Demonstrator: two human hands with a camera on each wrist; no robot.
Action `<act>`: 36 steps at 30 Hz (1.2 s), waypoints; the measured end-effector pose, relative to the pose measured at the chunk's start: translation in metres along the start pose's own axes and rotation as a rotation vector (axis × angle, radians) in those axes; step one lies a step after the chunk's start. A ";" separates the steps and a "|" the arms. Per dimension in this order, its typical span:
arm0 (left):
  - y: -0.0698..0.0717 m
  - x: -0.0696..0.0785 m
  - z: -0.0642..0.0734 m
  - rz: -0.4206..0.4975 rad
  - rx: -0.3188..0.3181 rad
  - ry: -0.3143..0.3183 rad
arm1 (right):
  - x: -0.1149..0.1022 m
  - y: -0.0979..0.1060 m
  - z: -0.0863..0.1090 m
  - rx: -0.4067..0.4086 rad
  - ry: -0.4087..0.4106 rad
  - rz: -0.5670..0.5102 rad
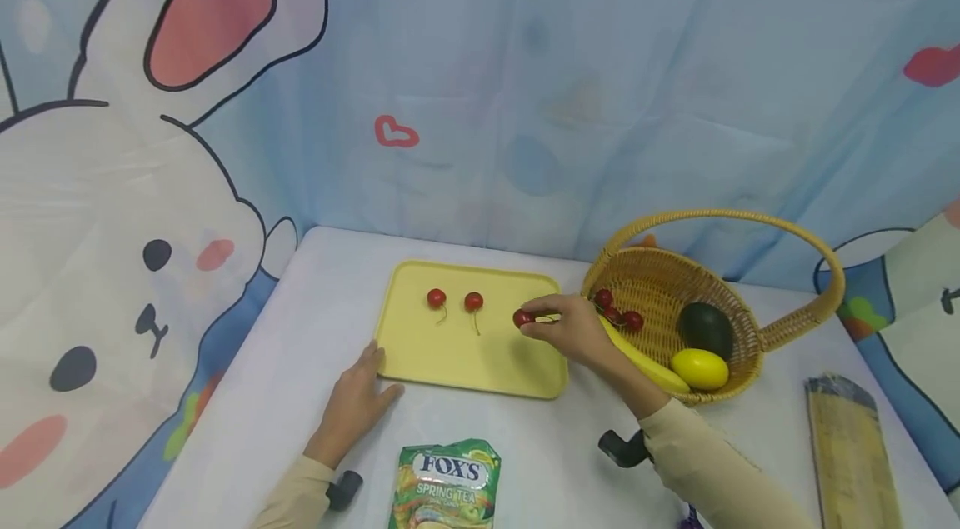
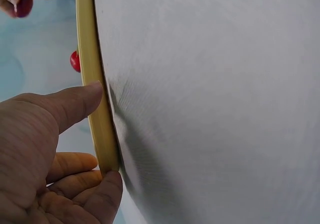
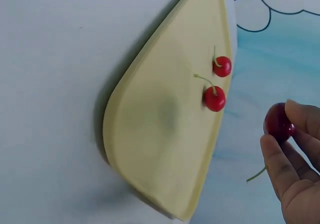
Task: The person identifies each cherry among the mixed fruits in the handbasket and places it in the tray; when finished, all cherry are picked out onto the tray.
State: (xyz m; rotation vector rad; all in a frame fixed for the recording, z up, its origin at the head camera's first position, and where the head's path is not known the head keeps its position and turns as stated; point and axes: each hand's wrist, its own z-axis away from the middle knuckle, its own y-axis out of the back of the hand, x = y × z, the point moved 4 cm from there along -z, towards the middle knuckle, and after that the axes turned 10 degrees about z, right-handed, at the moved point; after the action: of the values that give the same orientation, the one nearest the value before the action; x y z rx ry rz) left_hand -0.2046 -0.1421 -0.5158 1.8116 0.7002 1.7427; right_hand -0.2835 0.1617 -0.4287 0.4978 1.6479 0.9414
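A yellow tray (image 1: pixel 427 358) lies on the white table with two red cherries on it, one cherry (image 1: pixel 437 298) on the left and another cherry (image 1: pixel 473 301) beside it. My right hand (image 1: pixel 570 331) pinches a dark red cherry (image 3: pixel 278 122) between thumb and fingertips, over the tray's right part. Its green stem hangs below the fingers in the right wrist view. My left hand (image 1: pixel 357 401) is at the tray's lower left corner. In the left wrist view its thumb (image 2: pixel 80 104) and fingertips touch the tray's rim (image 2: pixel 90 39).
Right of the tray stands a wicker basket (image 1: pixel 738 321) with a tall handle, holding several cherries (image 1: pixel 633 321), a banana (image 1: pixel 648 364), a lemon (image 1: pixel 700 368) and a dark green fruit (image 1: pixel 705 329). A green candy bag (image 1: pixel 446 483) lies in front; a tan flat package (image 1: pixel 853 454) lies far right.
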 end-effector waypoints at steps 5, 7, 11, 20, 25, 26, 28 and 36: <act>-0.001 0.000 0.000 -0.007 -0.007 -0.006 | 0.011 -0.013 -0.025 0.055 -0.106 0.041; -0.001 0.000 0.000 -0.016 -0.005 -0.009 | 0.015 -0.018 -0.035 0.064 -0.120 0.062; 0.000 0.001 0.000 -0.031 -0.002 -0.011 | 0.017 -0.030 -0.049 0.084 -0.125 0.069; -0.004 0.000 0.000 -0.006 -0.010 0.020 | 0.028 -0.057 -0.062 0.067 -0.166 0.097; -0.002 0.001 -0.001 -0.017 0.001 0.007 | 0.028 -0.063 -0.063 0.026 -0.186 0.088; -0.002 0.001 -0.001 -0.019 0.002 0.005 | 0.028 -0.064 -0.064 0.025 -0.181 0.091; -0.001 0.000 -0.001 -0.017 0.000 0.013 | 0.027 -0.064 -0.064 0.022 -0.173 0.100; -0.002 0.000 -0.001 -0.019 0.011 -0.003 | 0.020 -0.051 -0.053 0.054 -0.090 0.175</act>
State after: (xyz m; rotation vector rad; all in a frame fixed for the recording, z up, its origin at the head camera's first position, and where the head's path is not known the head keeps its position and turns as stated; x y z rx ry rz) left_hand -0.2054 -0.1405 -0.5171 1.8093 0.7247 1.7264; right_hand -0.3318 0.1289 -0.4776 0.7208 1.5698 0.9898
